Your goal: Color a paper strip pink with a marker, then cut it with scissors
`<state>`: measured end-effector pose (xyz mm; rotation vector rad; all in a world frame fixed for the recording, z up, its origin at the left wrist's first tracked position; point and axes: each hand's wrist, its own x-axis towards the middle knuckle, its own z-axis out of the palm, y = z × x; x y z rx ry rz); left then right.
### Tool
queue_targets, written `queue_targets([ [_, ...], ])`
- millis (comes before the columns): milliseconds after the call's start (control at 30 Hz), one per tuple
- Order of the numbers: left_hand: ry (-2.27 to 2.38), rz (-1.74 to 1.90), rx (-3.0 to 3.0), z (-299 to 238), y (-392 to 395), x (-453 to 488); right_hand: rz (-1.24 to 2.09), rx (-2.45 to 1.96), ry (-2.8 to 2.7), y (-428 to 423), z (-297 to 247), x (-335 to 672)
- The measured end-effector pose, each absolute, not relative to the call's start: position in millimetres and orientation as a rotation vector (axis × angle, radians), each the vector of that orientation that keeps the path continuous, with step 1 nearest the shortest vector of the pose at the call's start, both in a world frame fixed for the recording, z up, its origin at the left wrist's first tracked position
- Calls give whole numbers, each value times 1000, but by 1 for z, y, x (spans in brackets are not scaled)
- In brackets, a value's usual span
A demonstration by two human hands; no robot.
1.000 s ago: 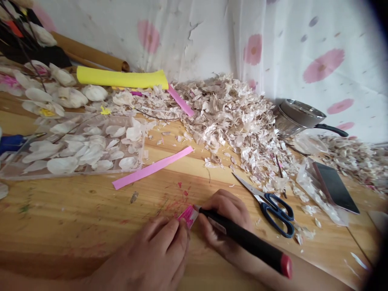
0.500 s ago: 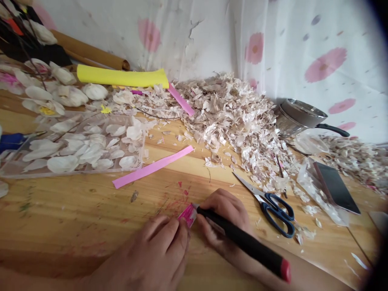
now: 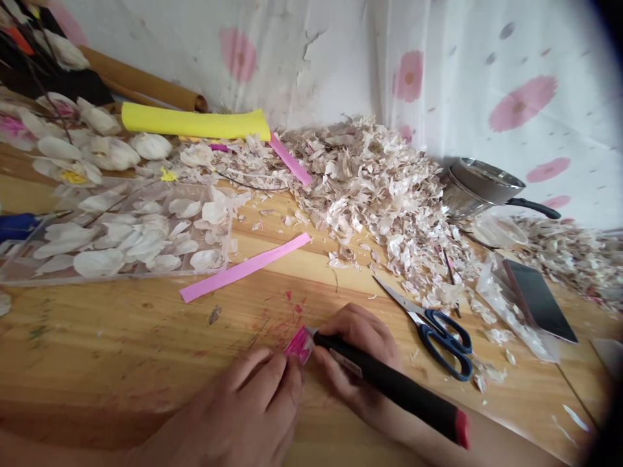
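A black marker with a red end [image 3: 399, 386] is gripped in my right hand [image 3: 357, 350], its tip touching a small pale piece coloured partly magenta [image 3: 298, 345]. My left hand [image 3: 248, 402] pinches the lower left edge of that piece against the wooden table [image 3: 146, 337]; the fingers cover part of it. Red and pink ink marks spot the wood just beyond the tip. To the right of my right hand lie scissors with dark blue handles [image 3: 433, 331], blades slightly apart. A pink paper strip [image 3: 246, 267] rests beyond my left hand.
A clear divided tray [image 3: 121, 280] holds white petals on the left. Behind it lies a yellow roll [image 3: 195, 122]. A large heap of dried petals [image 3: 370, 181] spreads along the wall. Metal pots [image 3: 481, 181] and a phone [image 3: 540, 298] are at right.
The marker and both hands have shifted very slightly. More of the small piece's surface looks magenta. Everything else lies as before.
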<state>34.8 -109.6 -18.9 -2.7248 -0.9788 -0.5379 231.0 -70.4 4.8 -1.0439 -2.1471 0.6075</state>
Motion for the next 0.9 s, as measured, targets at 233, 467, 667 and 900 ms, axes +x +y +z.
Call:
queue_targets([
  [233,-935,-603,-2713,-31,-118,30,595,-1097,-2125,-72,9,229],
  [467,-930,-571,-2759,-33,-121,27,671,-1057,-2119,-74,7,226],
  [667,-1056,-550,-2798,-50,-132,20,731,-1037,-2110,-74,7,225],
  [900,-1079,-526,-2785,-37,-130,29,730,-1071,-2113,-73,7,226],
])
